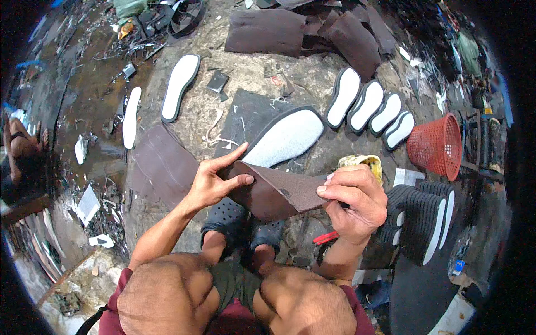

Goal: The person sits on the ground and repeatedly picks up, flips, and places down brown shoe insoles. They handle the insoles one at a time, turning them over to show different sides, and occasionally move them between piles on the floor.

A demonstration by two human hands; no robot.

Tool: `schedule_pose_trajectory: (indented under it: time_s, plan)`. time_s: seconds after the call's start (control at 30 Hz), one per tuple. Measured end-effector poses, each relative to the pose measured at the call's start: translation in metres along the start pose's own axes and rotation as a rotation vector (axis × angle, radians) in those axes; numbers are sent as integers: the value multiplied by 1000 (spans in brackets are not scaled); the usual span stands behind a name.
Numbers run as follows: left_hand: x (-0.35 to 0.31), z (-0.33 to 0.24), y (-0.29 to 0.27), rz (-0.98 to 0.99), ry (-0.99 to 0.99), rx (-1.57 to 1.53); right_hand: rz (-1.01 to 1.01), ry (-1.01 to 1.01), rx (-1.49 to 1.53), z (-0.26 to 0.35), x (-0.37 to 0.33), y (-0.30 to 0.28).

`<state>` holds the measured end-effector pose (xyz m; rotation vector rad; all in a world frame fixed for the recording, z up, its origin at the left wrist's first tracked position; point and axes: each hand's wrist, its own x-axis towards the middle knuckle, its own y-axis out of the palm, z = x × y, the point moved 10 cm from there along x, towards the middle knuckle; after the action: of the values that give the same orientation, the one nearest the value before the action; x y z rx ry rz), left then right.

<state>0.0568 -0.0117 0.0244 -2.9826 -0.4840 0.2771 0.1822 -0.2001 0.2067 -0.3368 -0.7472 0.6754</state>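
Note:
A brown leather-like sheet point(271, 195) is stretched between my two hands above my feet, its top edge folded over to show a rougher, lighter side. My left hand point(215, 177) grips its left end, the thumb on the near face and the index finger pointing out past the edge. At the other end, my right hand point(354, 198) pinches the sheet's corner between thumb and fingers. Just beyond the sheet lies a large white-topped sole with a dark rim point(290, 137), partly hidden by it. That sole rests on a dark square sheet point(244, 109).
Several white-topped soles point(368, 105) stand in a row at right, beside a red perforated basket point(435, 146). Dark soles are stacked point(419, 220) nearer me. Brown sheets point(265, 32) lie at the back, another brown sheet point(162, 164) at left. Scraps litter the left floor.

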Motion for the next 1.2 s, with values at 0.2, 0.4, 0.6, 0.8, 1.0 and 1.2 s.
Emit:
schedule_pose_trajectory:
  time_s: [0.2,0.4,0.6,0.8,1.0,1.2]
  plan:
    - [-9,-27,1,31,127,-36,-224,228,-54,-47,-5,-18]
    - [-9,-46,0,55,183,14,-272,351,57,-73,-1,-22]
    - [-9,-62,-4,69,88,-88,-343,634,329,-103,-14,-16]
    - [-15,-58,-1,105,-148,-257,-427,737,375,-138,-31,-33]
    - [-18,-73,-5,-28,-77,-169,-468,680,377,-134,-29,-36]
    - [-18,-79,-7,-80,-35,-74,-511,639,400,-133,-39,-39]
